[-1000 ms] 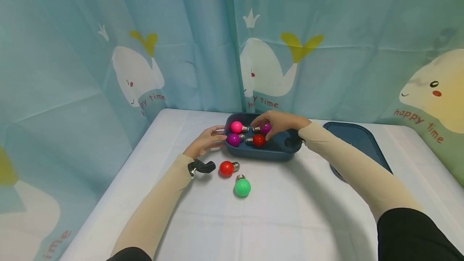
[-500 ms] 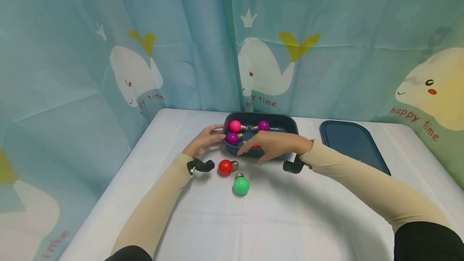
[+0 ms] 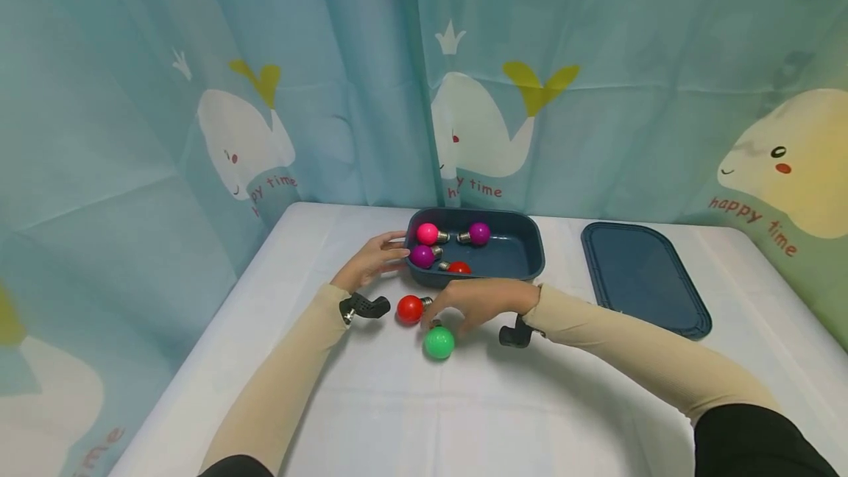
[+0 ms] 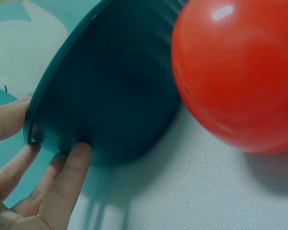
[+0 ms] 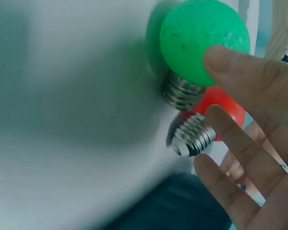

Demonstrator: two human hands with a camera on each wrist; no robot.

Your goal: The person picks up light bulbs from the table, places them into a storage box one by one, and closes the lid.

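Observation:
My left hand (image 3: 372, 260) touches the left end of a dark blue plastic box (image 3: 513, 255), fingertips at the rim and outer wall (image 4: 110, 96) in the left wrist view. Inside the box lie a pink bulb (image 3: 427, 233), two purple bulbs (image 3: 479, 233) and a red bulb (image 3: 458, 268). On the table, in front of the box, a green light bulb (image 3: 439, 343) lies beside another red bulb (image 3: 409, 309). Spread over these two, my right hand (image 3: 486, 302) has its thumb (image 5: 225, 62) at the green globe and two fingertips near the red bulb's metal base.
A dark blue lid (image 3: 645, 278) lies flat to the right of the box. The white-covered table (image 3: 371, 403) meets a blue-green curtain (image 3: 358, 94) printed with whales at its back and left sides.
My right hand has left the box, where a red bulb lies, and moved toward me and down over the green bulb. The left hand stays at the box's end.

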